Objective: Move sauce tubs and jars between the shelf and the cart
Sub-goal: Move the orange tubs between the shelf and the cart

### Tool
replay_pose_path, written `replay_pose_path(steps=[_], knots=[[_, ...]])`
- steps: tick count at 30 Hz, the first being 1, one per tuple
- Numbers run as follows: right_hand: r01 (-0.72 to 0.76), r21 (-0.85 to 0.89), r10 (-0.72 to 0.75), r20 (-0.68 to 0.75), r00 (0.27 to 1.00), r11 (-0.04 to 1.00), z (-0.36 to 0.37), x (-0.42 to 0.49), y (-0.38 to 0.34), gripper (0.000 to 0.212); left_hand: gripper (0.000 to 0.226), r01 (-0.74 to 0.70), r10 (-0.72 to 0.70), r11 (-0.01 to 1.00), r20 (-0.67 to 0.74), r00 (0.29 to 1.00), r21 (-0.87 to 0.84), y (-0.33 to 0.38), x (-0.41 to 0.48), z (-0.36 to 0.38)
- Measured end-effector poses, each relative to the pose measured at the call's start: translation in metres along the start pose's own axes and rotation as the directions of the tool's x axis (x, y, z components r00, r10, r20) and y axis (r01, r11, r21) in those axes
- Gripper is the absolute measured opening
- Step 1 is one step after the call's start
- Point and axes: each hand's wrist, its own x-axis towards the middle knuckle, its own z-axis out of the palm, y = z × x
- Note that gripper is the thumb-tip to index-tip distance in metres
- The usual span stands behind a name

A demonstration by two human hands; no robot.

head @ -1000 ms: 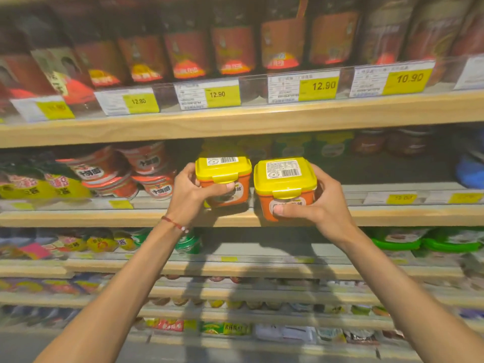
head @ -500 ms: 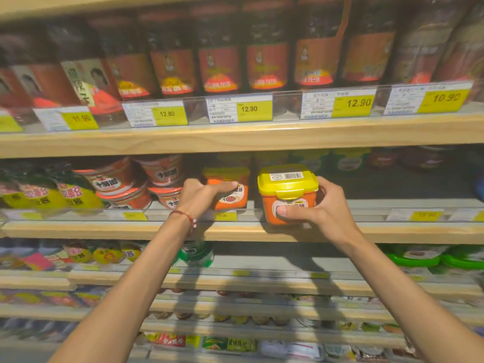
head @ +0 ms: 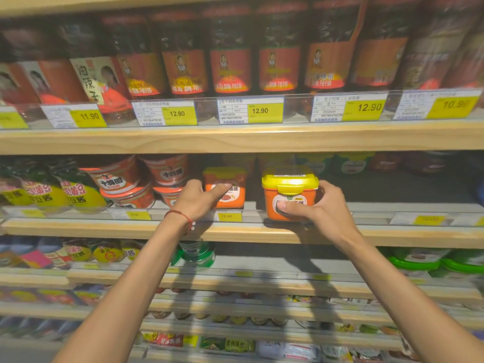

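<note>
Placing two sauce tubs on the middle shelf [head: 235, 233] of a shop display, a person is reaching forward with both bare arms. The right grip [head: 324, 209] is wrapping the right tub [head: 289, 197], thumb pressing across its front label and fingers curling round its right side. This tub is sitting at the shelf's near edge, in front of the clear price rail [head: 379, 216]; whether its base is resting there cannot be told. The left grip [head: 200, 201] is holding the left tub [head: 229, 191], thumb lying across the front, the other fingers hidden. This tub is standing farther back in shadow, just right of some stacked round red tubs [head: 123, 179]. Each tub is a squat orange box wearing a yellow clip lid and a pale label. To do this step well, the right tub is probably needing a level push toward the far side, over the rail, until it is lining up with its neighbour, label facing out, before either grip is letting go.
</note>
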Motion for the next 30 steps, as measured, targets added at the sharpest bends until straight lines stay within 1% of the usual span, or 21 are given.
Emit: replay_pose_path(steps=[3, 6, 8, 9, 12, 15, 20, 22, 24, 27, 28, 30], knots=[[-0.013, -0.03, 0.013, 0.003, 1.0, 0.999, 0.0, 0.001, 0.001, 0.049, 0.05, -0.016, 0.016, 1.0, -0.029, 0.999, 0.0, -0.002, 0.0, 0.001], [-0.028, -0.046, 0.028, 0.007, 1.0, 0.999, -0.001, 0.002, -0.001, 0.05, 0.067, -0.045, 0.048, 0.998, -0.09, 0.995, 0.036, -0.005, -0.002, 0.003], [-0.036, -0.05, 0.036, 0.003, 0.999, 0.998, 0.0, 0.003, -0.002, 0.05, 0.073, -0.07, 0.077, 0.996, -0.133, 0.988, 0.052, -0.005, -0.005, 0.006], [-0.039, -0.054, 0.039, 0.002, 0.999, 0.998, 0.0, 0.003, -0.002, 0.049, 0.072, -0.076, 0.083, 0.996, -0.147, 0.986, 0.049, -0.003, -0.007, 0.007], [-0.047, -0.058, 0.047, -0.004, 0.999, 0.997, 0.001, 0.002, -0.001, 0.047, 0.042, -0.087, 0.09, 0.996, -0.203, 0.975, 0.019, 0.0, -0.013, 0.006], [-0.055, -0.063, 0.054, -0.01, 0.998, 0.997, 0.001, 0.002, -0.002, 0.048, 0.042, -0.105, 0.099, 0.995, -0.273, 0.957, -0.004, -0.003, -0.018, 0.007], [-0.052, -0.093, 0.05, -0.017, 0.999, 0.994, 0.002, 0.001, -0.001, 0.051, 0.038, -0.195, 0.153, 0.977, -0.351, 0.924, -0.086, 0.0, -0.03, 0.013], [-0.048, -0.112, 0.047, -0.018, 0.999, 0.993, 0.004, 0.0, -0.002, 0.053, 0.035, -0.238, 0.187, 0.966, -0.366, 0.912, -0.101, 0.001, -0.037, 0.011], [-0.049, -0.135, 0.047, -0.021, 0.999, 0.99, 0.006, -0.001, -0.002, 0.054, 0.036, -0.263, 0.22, 0.962, -0.359, 0.907, -0.073, 0.0, -0.041, 0.007], [-0.038, -0.155, 0.035, -0.023, 0.999, 0.987, 0.009, -0.002, -0.003, 0.054, 0.035, -0.283, 0.233, 0.955, -0.357, 0.905, -0.093, -0.006, -0.046, 0.007], [-0.034, -0.158, 0.031, -0.023, 0.999, 0.987, 0.01, -0.003, -0.003, 0.054, 0.039, -0.281, 0.224, 0.954, -0.37, 0.902, -0.109, -0.007, -0.048, 0.007], [-0.028, -0.157, 0.025, -0.022, 0.999, 0.987, 0.011, -0.004, -0.004, 0.056, 0.062, -0.264, 0.195, 0.956, -0.4, 0.895, -0.125, -0.012, -0.051, 0.009]])
